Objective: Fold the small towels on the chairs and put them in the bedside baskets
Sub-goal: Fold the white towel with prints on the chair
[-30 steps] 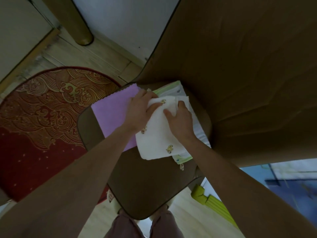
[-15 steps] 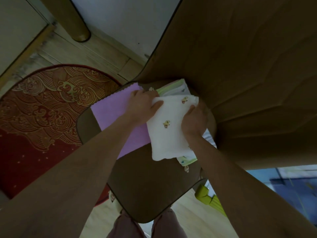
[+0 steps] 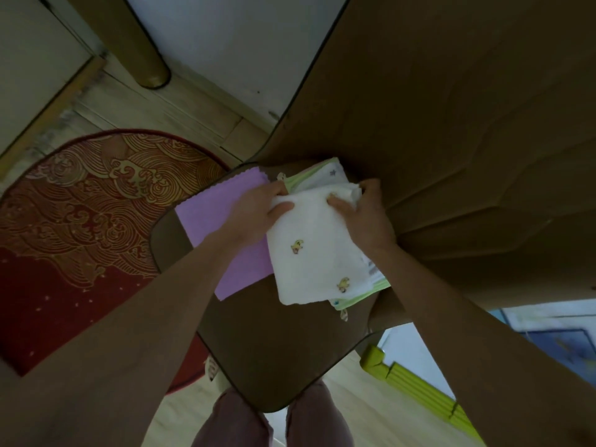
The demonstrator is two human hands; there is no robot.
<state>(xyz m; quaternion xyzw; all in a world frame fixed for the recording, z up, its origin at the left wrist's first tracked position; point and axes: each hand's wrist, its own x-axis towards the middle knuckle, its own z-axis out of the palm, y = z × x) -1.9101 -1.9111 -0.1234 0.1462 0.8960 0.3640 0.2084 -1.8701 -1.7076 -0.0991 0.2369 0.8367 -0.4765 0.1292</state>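
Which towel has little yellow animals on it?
The white towel held by both hands, left hand and right hand. The purple towel is plain; the green-edged towel shows a star.

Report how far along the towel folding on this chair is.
Done: nothing visibly finished; no basket shows in the view. In hand: the white towel, already doubled over, gripped at its far edge by the left hand and right hand. Left: the purple towel lies flat and unfolded on the chair seat, and the green-edged towel sits under the white one. All three go to the baskets afterwards.
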